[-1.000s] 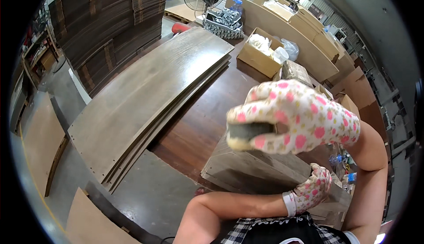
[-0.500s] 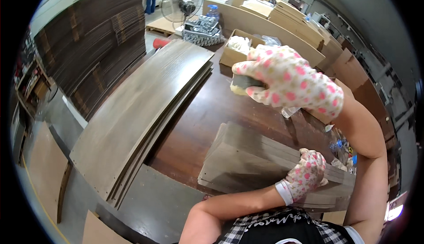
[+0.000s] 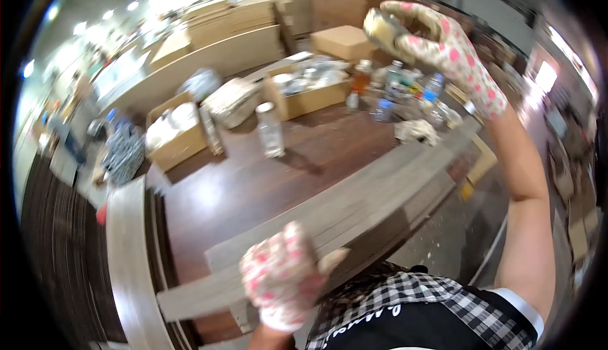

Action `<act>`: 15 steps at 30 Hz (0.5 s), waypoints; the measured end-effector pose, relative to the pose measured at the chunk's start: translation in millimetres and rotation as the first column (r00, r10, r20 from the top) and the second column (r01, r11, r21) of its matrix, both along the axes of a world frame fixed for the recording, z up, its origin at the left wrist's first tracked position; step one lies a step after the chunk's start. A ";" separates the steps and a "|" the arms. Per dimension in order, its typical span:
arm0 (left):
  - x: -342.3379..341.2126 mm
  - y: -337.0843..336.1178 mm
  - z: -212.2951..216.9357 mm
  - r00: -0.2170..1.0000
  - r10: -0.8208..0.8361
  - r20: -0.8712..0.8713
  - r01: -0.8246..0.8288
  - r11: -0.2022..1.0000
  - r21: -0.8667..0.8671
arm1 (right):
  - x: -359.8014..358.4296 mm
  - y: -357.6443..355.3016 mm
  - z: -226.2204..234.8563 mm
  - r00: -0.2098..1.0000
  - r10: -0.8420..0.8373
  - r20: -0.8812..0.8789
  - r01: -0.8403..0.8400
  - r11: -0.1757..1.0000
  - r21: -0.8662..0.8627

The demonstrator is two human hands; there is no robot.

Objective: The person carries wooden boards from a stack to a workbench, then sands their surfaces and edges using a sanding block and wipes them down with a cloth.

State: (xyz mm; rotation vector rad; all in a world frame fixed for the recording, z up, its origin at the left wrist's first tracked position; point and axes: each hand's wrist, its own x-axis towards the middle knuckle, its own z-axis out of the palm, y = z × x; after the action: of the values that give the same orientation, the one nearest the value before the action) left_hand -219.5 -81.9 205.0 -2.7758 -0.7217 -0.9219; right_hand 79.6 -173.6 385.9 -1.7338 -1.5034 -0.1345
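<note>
My right hand, in a white glove with pink spots, is raised at the upper right. It is closed around a dark-backed block with a pale yellow sponge face. Low in the middle, my gloved left hand curls over a long grey wood-grain board, somewhat blurred. That board's left end juts out past the other grey boards, which lie stacked along the near side of the brown table.
Larger grey panels are stacked at the left. A clear bottle stands mid-table. Behind it are a carton of white cloths, an open carton of bags and a wrapped bundle. Several bottles and a crumpled rag sit farther right.
My view has swung right. My right hand, still holding the sponge block, has moved up and to the right. My left hand has moved toward the left end of the boards, where one board now sticks out.
</note>
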 end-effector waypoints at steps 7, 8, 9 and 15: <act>-2.5 -4.5 12.9 0.989 0.052 -0.137 -0.046 0.998 0.048 | 220.5 -171.8 -49.0 0.878 -0.425 -0.221 0.477 0.815 0.330; -2.3 -4.2 13.0 0.992 0.040 -0.123 -0.033 0.998 0.055 | 241.4 -188.0 -64.7 0.805 -0.558 -0.202 0.593 0.746 0.304; 2.1 -8.0 13.8 0.994 0.033 -0.109 -0.026 0.998 0.062 | 261.5 -201.6 -82.1 0.717 -0.674 -0.180 0.694 0.663 0.280; 107.0 -81.9 23.0 0.977 -0.040 -0.210 0.026 0.997 -0.071 | 426.8 -287.0 -255.5 0.618 -0.759 -0.208 0.786 0.590 0.184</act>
State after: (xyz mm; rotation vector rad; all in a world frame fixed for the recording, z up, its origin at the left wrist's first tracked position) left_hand -112.5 -163.8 228.1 -2.8946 -0.6868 -0.6034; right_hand 506.4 -460.6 130.4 -2.0198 -0.5006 -0.6528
